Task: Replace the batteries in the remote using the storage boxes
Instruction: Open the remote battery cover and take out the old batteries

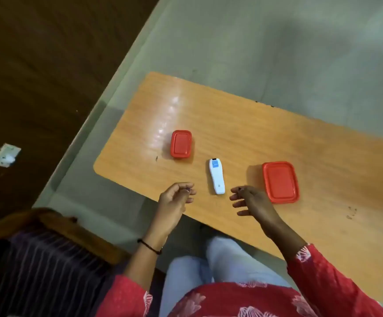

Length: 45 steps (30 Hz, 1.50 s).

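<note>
Two boxes [181, 144] [280, 181]: red-lidded, flanking the white remote [217, 176]
Table [266, 124]: glossy orange wood
Floor [277, 42]: grey
Left hand [174, 200]: loosely curled, empty
Right hand [252, 201]: fingers spread, empty

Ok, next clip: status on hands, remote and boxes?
Left hand and right hand empty, flanking white plastic remote. Small red lidded box and larger red lidded box both closed. Nothing blocking.
</note>
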{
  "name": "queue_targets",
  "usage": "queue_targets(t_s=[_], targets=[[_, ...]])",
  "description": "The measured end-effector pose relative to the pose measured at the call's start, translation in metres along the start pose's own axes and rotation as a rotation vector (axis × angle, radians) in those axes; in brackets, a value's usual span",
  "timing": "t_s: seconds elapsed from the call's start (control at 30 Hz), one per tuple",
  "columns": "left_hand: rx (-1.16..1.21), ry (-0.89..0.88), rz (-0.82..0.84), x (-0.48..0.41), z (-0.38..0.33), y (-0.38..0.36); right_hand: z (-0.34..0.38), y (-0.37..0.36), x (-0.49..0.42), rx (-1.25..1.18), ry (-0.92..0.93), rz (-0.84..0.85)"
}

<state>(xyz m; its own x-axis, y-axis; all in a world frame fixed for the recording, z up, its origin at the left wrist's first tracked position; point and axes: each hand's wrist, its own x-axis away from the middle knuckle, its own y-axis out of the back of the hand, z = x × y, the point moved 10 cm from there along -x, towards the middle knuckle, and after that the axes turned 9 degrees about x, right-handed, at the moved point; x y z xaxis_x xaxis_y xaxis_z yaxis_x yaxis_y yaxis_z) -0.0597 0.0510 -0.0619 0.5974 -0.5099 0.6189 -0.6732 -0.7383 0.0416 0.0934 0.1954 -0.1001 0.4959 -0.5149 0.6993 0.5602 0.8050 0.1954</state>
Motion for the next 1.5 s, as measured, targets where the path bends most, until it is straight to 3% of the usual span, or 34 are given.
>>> queue_targets(t_s=[0.2,0.47,0.63,0.83,0.9,1.07,1.2,1.3,1.4,1.5], targets=[[-0.12,0.088,0.139,-0.059,0.008,0.011,-0.007,-0.025,-0.028,-0.182,-0.087,-0.171],[-0.237,0.156,0.355,-0.161,0.075,0.0,-0.092,-0.045,-0.1,-0.24,-0.232,-0.488],[-0.228,0.099,0.374,-0.213,0.121,-0.01,-0.141,-0.054,-0.169,0.057,-0.204,-0.621],[-0.12,-0.004,0.358,-0.247,0.186,-0.018,-0.144,-0.072,-0.219,0.594,0.024,-0.814],[-0.081,-0.077,0.35,-0.25,0.196,-0.02,-0.144,-0.074,-0.223,0.632,0.078,-0.882],[0.096,-0.28,0.424,-0.22,0.197,-0.017,-0.155,-0.096,-0.182,0.307,0.326,-0.916],[0.263,-0.331,0.515,-0.169,0.187,0.004,-0.149,-0.138,-0.1,0.138,0.581,-0.828],[0.414,-0.365,0.516,-0.129,0.164,0.033,-0.145,-0.154,-0.05,0.073,0.671,-0.714],[0.405,-0.401,0.551,-0.099,0.153,0.05,-0.141,-0.148,-0.013,-0.065,0.777,-0.625],[0.392,-0.383,0.588,-0.087,0.159,0.051,-0.139,-0.137,-0.002,-0.475,0.856,-0.474]])
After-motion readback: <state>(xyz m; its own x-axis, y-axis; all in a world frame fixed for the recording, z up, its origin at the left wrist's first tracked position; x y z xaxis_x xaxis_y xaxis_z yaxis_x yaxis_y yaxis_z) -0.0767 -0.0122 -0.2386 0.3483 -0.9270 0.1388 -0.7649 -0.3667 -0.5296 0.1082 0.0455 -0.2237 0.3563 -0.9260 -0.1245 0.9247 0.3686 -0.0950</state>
